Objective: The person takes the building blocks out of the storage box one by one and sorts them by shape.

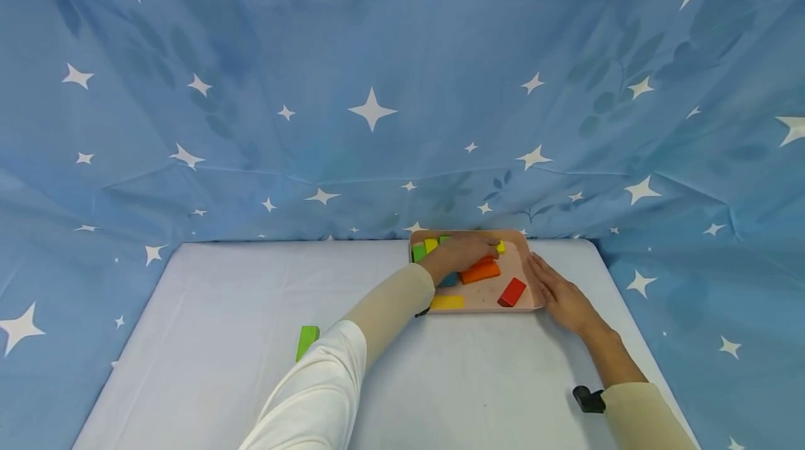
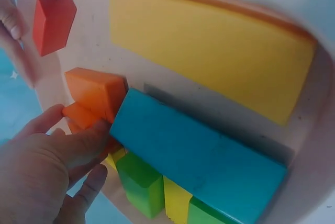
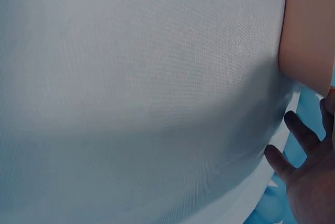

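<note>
My left hand (image 1: 462,253) reaches into a pink tray (image 1: 484,294) at the far edge of the table. In the left wrist view, its thumb and fingers pinch an orange block (image 2: 80,115) beside another orange block (image 2: 97,89). A long blue block (image 2: 199,153) lies just beyond the fingertips, with green (image 2: 140,186) and yellow (image 2: 177,199) blocks along its side. My right hand (image 1: 566,300) rests against the tray's right side with fingers extended; the right wrist view catches its spread fingers only at the edge.
Inside the tray, a red block (image 1: 512,292) lies at the near right and a long yellow block (image 1: 447,302) along the near wall. A green block (image 1: 307,342) lies on the white table (image 1: 245,296), left of my left forearm. Blue starry cloth (image 1: 371,156) hangs behind.
</note>
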`<state>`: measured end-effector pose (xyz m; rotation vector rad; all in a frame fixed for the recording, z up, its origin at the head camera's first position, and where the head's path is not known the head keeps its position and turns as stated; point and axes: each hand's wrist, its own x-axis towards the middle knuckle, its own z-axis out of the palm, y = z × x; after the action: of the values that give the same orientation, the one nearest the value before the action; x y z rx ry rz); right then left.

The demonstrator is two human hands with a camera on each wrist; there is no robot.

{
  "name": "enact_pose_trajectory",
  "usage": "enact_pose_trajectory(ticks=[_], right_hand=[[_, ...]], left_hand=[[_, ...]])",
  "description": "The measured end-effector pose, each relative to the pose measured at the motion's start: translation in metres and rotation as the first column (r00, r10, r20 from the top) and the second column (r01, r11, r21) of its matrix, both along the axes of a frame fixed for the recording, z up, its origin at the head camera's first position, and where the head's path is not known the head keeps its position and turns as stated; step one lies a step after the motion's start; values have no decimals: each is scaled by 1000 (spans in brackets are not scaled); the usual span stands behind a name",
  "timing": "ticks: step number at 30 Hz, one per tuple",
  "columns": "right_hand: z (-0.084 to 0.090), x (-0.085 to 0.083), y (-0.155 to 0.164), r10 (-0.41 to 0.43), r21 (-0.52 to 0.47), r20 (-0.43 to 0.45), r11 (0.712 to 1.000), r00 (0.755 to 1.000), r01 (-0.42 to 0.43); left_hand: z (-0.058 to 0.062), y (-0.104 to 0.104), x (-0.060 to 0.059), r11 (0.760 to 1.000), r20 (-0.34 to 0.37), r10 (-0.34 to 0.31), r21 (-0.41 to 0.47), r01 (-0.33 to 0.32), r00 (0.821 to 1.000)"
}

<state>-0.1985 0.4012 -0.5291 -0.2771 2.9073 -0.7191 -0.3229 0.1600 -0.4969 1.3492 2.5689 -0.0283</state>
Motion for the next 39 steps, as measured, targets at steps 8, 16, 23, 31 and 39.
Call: enact_pose_trajectory(ticks=[8,16,23,31,39], right_hand=[[-1,1,-1,4,-17,-24,1000,1000,-4],[-2,1,-4,14,-20,-31,1000,999,-15],[-2,2,0,25,-15,-49,1000,998,-26],[-4,4,0,14,-35,-19,999,1000,-15],[2,0,0,11,-47,17,999,1000,-10]], left_hand=[[16,-27,-3,978,265,77,169,-125,961],[36,-67,-4,951,258,62,277,-135,964],[50,-110,1,920,259,64,359,-158,964],[57,-167,33,930,287,127,297,-214,950],[56,-213,70,920,320,228,238,-311,920]])
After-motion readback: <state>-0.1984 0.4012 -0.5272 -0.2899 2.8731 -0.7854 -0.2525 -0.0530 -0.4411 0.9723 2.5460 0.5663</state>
